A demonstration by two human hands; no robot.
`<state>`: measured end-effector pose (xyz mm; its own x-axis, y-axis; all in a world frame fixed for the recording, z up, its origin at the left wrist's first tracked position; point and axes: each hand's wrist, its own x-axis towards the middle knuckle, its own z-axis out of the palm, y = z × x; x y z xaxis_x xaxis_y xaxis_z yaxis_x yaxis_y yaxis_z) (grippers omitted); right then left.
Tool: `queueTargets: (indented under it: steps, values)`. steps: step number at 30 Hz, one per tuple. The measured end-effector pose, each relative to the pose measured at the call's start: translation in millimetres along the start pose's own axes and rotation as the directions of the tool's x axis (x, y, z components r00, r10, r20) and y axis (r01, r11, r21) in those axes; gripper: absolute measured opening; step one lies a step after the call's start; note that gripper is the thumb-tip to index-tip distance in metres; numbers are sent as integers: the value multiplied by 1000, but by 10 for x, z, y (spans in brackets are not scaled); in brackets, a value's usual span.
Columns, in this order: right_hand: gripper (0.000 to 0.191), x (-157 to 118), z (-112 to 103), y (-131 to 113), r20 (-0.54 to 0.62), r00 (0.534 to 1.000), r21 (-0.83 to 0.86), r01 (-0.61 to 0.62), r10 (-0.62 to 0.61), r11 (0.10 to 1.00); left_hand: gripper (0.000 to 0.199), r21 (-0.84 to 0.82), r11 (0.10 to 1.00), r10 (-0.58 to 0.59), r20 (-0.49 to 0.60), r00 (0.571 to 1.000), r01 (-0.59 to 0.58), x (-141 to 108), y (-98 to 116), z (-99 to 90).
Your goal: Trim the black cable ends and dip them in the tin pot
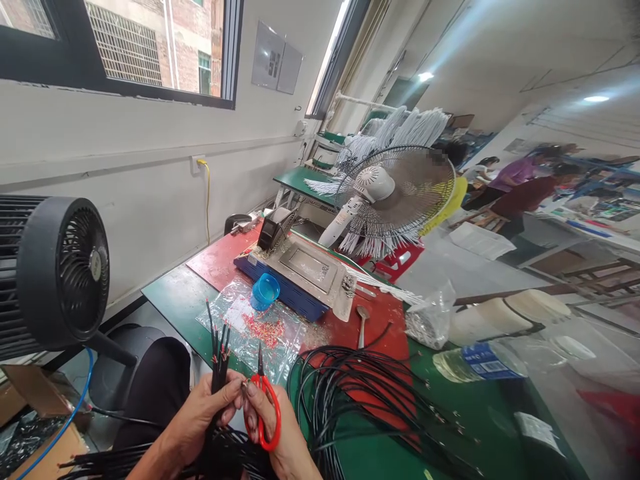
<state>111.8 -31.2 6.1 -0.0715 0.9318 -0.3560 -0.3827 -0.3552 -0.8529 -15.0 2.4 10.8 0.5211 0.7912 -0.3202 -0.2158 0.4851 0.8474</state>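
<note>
My left hand [213, 403] is wrapped round a bundle of black cables [220, 363], whose stripped ends with reddish wires point upward. Close beside it, my right hand [273, 413] holds red-handled scissors [270, 400], their dark blades pointing up and away. The thumbs and fingertips of both hands nearly meet at a small wire end, too small to make out clearly. More black cables [115, 460] lie across the lap below the hands. A large coil of black cables [345, 380] rests on the table to the right of the scissors.
A plastic sheet with red scraps [265, 330] and a blue cup [265, 291] lie ahead. Behind stands a blue-based machine [300, 267]. A spoon [362, 323] and a bottle [480, 362] are to the right. A black fan [65, 273] stands left, a white fan [375, 183] beyond. Several people work farther back.
</note>
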Motion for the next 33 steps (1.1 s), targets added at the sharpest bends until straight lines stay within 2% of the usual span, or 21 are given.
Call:
queueTargets:
  steps: [5,12,17,22,28,33]
  values:
    - [50,-5,-3,54,-20,1000,29,-7,8,1000,33,59,998,34,49,998,-37,31,-39,-41]
    - [54,5,-7,-65,-37,998,-3,-45,44,999,31,136,989,55,67,996,-63,33,-6,-17]
    - [51,3,-6,-35,-21,999,54,-46,48,997,31,92,993,59,79,995,-67,16,14,7]
    - [45,0,10,41,-61,997,167,-37,48,985,29,22,998,51,25,998,-51,-4,37,34]
    - [47,-33,42,104,-135,988,253,-35,71,967,26,2,997,71,83,994,-72,-13,68,55]
    - [46,-43,54,121,-87,996,235,-8,29,972,26,18,994,104,95,990,-107,0,84,52]
